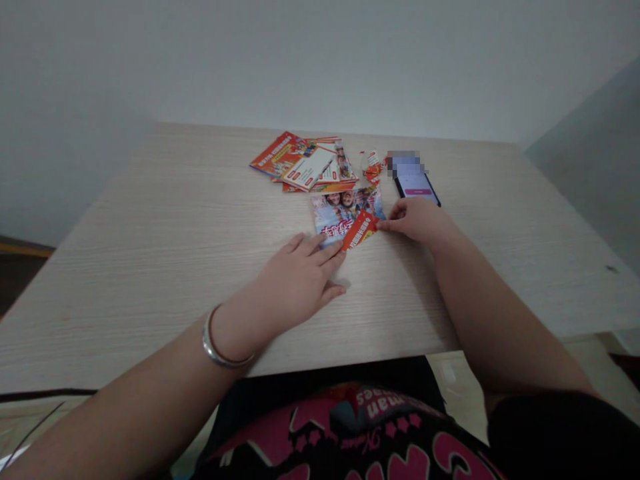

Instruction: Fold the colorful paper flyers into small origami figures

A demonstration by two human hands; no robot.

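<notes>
A printed flyer (327, 212) with a picture of people on a blue ground lies on the table. Its lower right part appears folded over, showing a red strip (361, 231) with white lettering. My left hand (305, 280) lies flat with fingers stretched out, its fingertips resting on the flyer's lower left edge and the near end of the red strip. At the strip's right end, my right hand (415, 221) pinches the paper between thumb and finger. The tip of that pinch is partly hidden by the fingers. A silver bangle (216, 343) circles my left wrist.
A loose stack of orange and white flyers (305, 167) lies behind the worked one. To its right are crumpled or folded paper pieces (373, 170). A phone (416, 183) with a lit screen lies just beyond my right hand. The pale wooden table (175, 233) meets a wall at the back.
</notes>
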